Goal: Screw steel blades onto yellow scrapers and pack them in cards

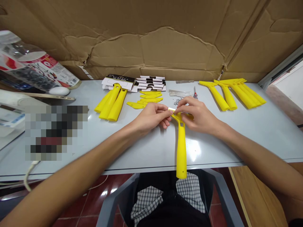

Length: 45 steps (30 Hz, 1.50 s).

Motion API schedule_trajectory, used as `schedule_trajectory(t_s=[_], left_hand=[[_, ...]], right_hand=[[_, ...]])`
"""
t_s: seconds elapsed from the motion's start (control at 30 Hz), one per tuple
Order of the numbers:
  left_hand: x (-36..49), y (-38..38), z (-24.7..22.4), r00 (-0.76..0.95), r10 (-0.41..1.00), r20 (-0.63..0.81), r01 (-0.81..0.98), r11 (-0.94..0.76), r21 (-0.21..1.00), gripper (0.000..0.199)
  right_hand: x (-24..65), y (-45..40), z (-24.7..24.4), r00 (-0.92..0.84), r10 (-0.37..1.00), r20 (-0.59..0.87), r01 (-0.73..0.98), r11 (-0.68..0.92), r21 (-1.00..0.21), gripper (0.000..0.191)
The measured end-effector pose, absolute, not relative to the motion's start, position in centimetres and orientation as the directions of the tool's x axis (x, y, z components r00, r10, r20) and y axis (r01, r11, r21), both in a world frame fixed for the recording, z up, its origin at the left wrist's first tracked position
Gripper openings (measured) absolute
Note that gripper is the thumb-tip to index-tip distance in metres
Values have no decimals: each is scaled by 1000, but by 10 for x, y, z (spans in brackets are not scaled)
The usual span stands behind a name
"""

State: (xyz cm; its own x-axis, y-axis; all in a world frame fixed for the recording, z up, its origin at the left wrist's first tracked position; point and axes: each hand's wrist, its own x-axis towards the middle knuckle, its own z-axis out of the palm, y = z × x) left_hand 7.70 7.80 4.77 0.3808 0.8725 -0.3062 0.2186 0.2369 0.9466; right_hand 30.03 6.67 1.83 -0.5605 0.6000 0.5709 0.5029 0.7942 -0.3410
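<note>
A yellow scraper (181,151) points its hollow handle toward me, past the table's front edge. My left hand (151,116) is closed on the left end of its wide head, thumb on top. Between those fingers shows a strip of pale blade (172,109). My right hand (201,115) grips the head's right side, fingertips near a small hole; whether they also hold a screw cannot be made out. Just beyond the hands lie small screws (176,101), clear-looking flat blades (180,93) and a screwdriver (195,92), partly hidden by my right hand.
Yellow curved strips (150,96) lie behind my left hand, near stacked printed cards (150,84). Yellow scrapers with cards (110,105) rest at left, and several more scrapers (221,97) at right. Bottles (47,69) and a blurred-out object (56,132) occupy the left side. Cardboard (151,47) walls the back.
</note>
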Motion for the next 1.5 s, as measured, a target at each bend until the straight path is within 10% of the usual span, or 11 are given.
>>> schedule_trajectory(t_s=[0.93,1.27,1.5], left_hand=[[74,77,44,394,875,-281,210,212,954,24],[66,93,47,281,939,-197,149,160,976,20],[65,97,41,262,947,-188,99,167,981,16]], right_hand=[[292,64,24,-349,806,478,565,588,-578,17],[308,80,37,-69,997,24,327,45,-944,11],[309,82,38,-177,957,-230,-15,-237,-971,10]])
